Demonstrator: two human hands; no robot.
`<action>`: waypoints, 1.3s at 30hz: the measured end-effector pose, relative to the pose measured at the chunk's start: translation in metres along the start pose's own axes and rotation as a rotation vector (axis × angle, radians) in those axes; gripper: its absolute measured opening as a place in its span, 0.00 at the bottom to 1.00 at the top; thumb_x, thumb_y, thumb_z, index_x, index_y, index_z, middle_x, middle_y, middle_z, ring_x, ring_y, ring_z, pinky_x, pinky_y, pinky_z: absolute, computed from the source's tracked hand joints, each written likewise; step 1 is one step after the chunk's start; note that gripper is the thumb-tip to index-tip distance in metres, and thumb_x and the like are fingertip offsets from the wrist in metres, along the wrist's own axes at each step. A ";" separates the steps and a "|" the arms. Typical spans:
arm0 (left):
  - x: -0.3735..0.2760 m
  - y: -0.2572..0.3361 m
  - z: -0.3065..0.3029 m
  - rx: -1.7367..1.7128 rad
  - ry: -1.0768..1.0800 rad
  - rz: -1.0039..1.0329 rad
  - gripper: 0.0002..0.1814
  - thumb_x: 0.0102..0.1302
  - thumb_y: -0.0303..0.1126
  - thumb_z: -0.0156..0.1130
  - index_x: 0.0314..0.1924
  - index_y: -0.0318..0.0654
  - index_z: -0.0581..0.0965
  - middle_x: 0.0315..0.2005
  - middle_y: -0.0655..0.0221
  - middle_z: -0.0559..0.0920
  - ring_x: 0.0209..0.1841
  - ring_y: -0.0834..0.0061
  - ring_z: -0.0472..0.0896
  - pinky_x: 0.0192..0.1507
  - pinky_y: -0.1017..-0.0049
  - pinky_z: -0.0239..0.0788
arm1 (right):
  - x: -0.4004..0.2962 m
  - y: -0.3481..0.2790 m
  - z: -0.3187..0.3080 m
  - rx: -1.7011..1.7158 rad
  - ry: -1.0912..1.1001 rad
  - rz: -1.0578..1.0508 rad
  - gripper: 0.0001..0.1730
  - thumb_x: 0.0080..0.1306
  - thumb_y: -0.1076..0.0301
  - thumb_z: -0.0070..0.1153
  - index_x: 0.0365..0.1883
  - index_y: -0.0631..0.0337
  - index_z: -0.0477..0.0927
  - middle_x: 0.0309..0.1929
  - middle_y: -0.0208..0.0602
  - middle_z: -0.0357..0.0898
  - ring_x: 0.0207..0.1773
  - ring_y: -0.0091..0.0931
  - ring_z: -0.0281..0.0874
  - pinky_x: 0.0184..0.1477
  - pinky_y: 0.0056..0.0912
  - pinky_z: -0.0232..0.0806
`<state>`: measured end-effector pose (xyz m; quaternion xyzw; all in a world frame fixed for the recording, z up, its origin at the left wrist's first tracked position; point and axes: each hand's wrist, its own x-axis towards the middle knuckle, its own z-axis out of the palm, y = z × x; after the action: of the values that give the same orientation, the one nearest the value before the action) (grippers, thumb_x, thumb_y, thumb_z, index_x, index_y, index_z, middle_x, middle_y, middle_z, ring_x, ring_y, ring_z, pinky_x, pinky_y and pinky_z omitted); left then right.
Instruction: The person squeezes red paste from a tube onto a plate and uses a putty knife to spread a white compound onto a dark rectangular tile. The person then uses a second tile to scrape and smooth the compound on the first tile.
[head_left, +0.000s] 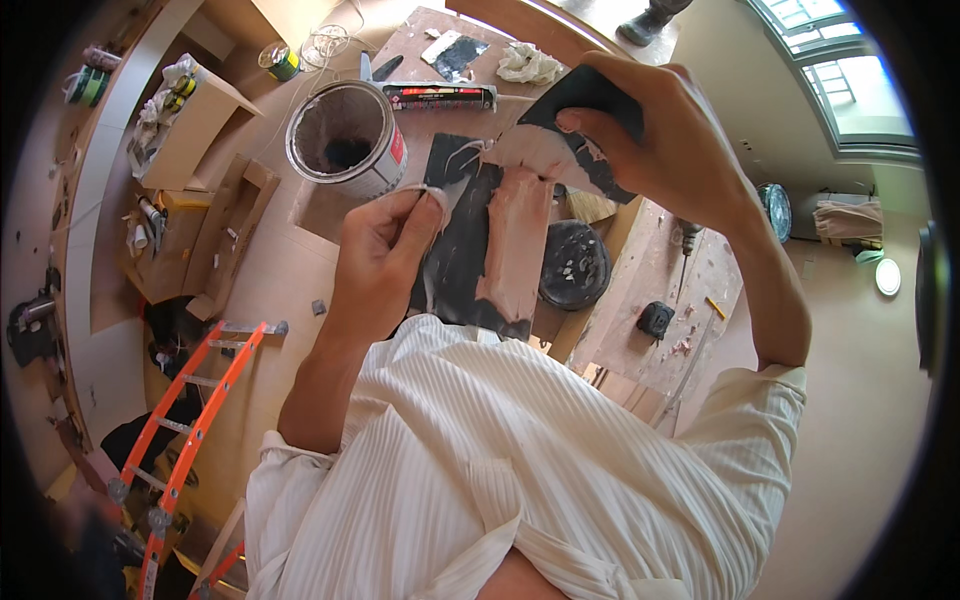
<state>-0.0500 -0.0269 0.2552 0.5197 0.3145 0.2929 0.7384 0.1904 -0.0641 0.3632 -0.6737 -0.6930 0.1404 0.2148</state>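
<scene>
My left hand (386, 251) pinches a small whitish piece between thumb and fingertips; its exact kind is unclear. In my right hand (652, 142) is a dark flat spreader (592, 90), its lower part coated with pinkish filler paste. Beneath both hands lies a black board (457, 262) bearing a thick pinkish strip of paste (514, 236). A thin whitish squiggle (466, 150) curls over the board's far end. Just beyond my left hand an opened metal tin (390, 161) stands tilted in view, with smeared inner walls and something dark inside. A round black lid (575, 264) sits right of the board.
Behind the board lie a cartridge tube (442, 97), a smeared dark plate (457, 56) and a crumpled white cloth (529, 64). A drill (688, 236) and a tape measure (656, 320) are at right. An orange ladder (191, 420) stands at lower left, near cardboard boxes (176, 240).
</scene>
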 end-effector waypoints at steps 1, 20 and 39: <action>0.003 -0.001 0.001 0.001 0.028 -0.003 0.13 0.74 0.31 0.54 0.33 0.29 0.77 0.26 0.81 0.72 0.30 0.92 0.65 0.30 0.86 0.54 | 0.002 0.001 0.006 0.017 -0.020 0.030 0.10 0.61 0.70 0.62 0.39 0.65 0.80 0.27 0.43 0.82 0.24 0.30 0.76 0.33 0.33 0.69; 0.059 -0.084 -0.007 -0.266 0.213 -0.564 0.10 0.70 0.28 0.52 0.40 0.27 0.78 0.32 0.67 0.81 0.30 0.80 0.81 0.31 0.77 0.74 | -0.025 0.069 0.097 0.375 -0.376 0.203 0.13 0.62 0.70 0.63 0.42 0.68 0.80 0.29 0.46 0.82 0.30 0.33 0.78 0.36 0.33 0.69; 0.052 -0.021 0.004 -0.318 0.150 -0.128 0.13 0.73 0.31 0.53 0.38 0.27 0.80 0.29 0.72 0.82 0.28 0.88 0.77 0.28 0.85 0.71 | -0.043 0.031 0.052 -0.157 0.050 -0.658 0.18 0.50 0.79 0.60 0.43 0.64 0.85 0.43 0.42 0.86 0.48 0.36 0.85 0.51 0.40 0.77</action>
<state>-0.0118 0.0044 0.2280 0.3519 0.3509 0.3294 0.8028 0.1923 -0.0998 0.2979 -0.4317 -0.8765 -0.0069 0.2128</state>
